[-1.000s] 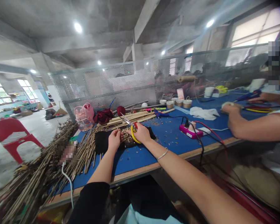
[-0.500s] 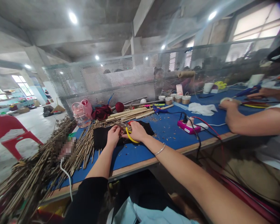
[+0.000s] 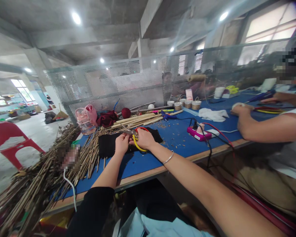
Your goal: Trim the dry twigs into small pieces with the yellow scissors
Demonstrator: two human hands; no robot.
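Note:
Over a black cloth (image 3: 106, 145) on the blue tabletop, both hands work close together. My right hand (image 3: 144, 139) is wrapped round shears (image 3: 139, 147) with a yellow and a red handle, their blades pointing up and left. Just left of it, my left hand (image 3: 122, 143) has its fingers pinched together beneath the blades; what they hold is too small to make out. Beyond the cloth lie pale peeled sticks (image 3: 135, 121). Thin brown twigs (image 3: 91, 154) spread to the left of the cloth. Small chips are scattered on the tabletop.
A purple power strip (image 3: 199, 134) with cables lies right of centre. Behind it are a white cloth (image 3: 213, 115) and small pots (image 3: 196, 104). A pink bag (image 3: 86, 115) stands back left. At right, a person's arm (image 3: 259, 126) rests on the table (image 3: 177, 144).
The red handle shows more clearly beside my right hand, and my left hand has shifted slightly right. The person at right has leaned further into view.

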